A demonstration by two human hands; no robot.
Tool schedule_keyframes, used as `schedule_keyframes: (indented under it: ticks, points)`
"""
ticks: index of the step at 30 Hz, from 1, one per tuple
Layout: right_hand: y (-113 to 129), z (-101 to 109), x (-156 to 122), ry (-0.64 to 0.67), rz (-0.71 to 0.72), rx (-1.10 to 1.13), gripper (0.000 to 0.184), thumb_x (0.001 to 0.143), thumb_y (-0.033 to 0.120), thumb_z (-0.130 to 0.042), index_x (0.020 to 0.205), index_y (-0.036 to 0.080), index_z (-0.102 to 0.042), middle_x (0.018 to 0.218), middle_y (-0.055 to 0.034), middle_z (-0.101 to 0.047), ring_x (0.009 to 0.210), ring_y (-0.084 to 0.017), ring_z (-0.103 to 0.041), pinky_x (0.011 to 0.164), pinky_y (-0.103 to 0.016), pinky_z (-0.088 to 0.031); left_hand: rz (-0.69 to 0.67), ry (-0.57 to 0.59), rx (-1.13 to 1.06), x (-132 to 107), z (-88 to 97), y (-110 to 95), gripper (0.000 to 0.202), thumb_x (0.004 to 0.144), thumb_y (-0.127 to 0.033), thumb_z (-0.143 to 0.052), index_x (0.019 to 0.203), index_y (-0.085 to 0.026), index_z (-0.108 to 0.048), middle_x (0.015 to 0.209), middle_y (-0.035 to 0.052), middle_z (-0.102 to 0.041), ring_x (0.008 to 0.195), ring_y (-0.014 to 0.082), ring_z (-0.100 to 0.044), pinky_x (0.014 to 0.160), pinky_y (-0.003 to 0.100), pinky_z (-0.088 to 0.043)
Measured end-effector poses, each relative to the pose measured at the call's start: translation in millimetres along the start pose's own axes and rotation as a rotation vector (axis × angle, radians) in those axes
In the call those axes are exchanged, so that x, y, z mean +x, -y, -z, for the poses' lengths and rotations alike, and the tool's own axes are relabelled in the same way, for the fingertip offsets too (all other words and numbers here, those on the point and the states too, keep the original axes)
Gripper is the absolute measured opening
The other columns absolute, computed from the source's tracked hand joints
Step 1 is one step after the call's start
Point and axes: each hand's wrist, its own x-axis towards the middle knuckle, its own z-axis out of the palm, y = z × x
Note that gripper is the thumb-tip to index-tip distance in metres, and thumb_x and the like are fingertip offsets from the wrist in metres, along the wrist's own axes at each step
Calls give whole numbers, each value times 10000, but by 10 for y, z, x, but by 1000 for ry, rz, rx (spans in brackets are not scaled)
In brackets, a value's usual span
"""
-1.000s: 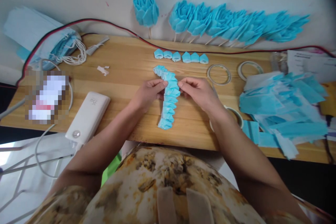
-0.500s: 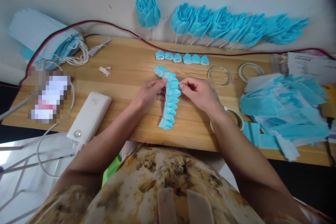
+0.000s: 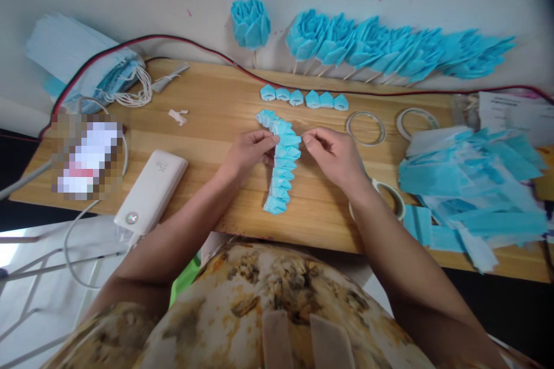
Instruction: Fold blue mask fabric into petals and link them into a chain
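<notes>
A strip of overlapping, folded light-blue petals [image 3: 283, 170] curves across the middle of the wooden table. My left hand [image 3: 253, 153] grips its left edge near the upper bend, thumb on top and fingers partly hidden beneath. Just off the strip's right edge, my right hand [image 3: 331, 153] is closed in a pinch; anything between its fingertips is too small to make out. Beyond the strip lies a short row of small folded blue petals [image 3: 296, 98]. Several blue fabric flowers [image 3: 251, 23] on thin sticks lean against the wall behind.
Tape rolls [image 3: 366, 128] lie right of my hands, one partly under my right forearm. Blue fabric pieces [image 3: 471, 179] are heaped farther right. A white power bank [image 3: 151, 190], a blurred phone [image 3: 89, 155] and stacked masks [image 3: 82, 57] are left. A red-black cable [image 3: 194, 43] crosses the back.
My right hand's fingertips have moved slightly right, away from the strip's edge. My left hand keeps its grip. The whole view has shifted a little.
</notes>
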Motion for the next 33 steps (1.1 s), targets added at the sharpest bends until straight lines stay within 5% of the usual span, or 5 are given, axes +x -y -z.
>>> schedule_keyframes:
  ticks: [4,10,26,33]
  points:
    - [-18,-12,-8,-148,243,-116,127,956,282,-636,920,232,-747,860,-32,-755,770,-189,-660,748,-344,-508,12,-13,-8,2,-10,-8,194,829,-233,-774,705,-127,-668,620,-8,-642,550,95,-598,569,218,-521]
    - [-83,-27,7,-88,477,-229,128,1009,314,-678,1022,270,-797,988,-49,-793,945,-233,-713,862,-401,-535,15,5,12,-11,-20,-7,187,838,-241,-768,716,-126,-684,635,-8,-646,571,93,-598,582,213,-516]
    - [-7,-62,-18,-43,413,-467,272,1059,309,-551,918,254,-776,974,-81,-758,940,-255,-636,825,-418,-493,9,48,76,-9,-9,4,217,860,-237,-764,690,-136,-676,613,-13,-629,553,86,-583,585,203,-507]
    - [-30,-69,-26,-23,491,-476,306,1071,245,-510,1079,294,-812,1038,-65,-789,935,-237,-651,831,-414,-491,33,23,-136,3,7,11,156,867,-227,-755,767,-138,-677,664,-13,-650,586,88,-604,599,203,-515]
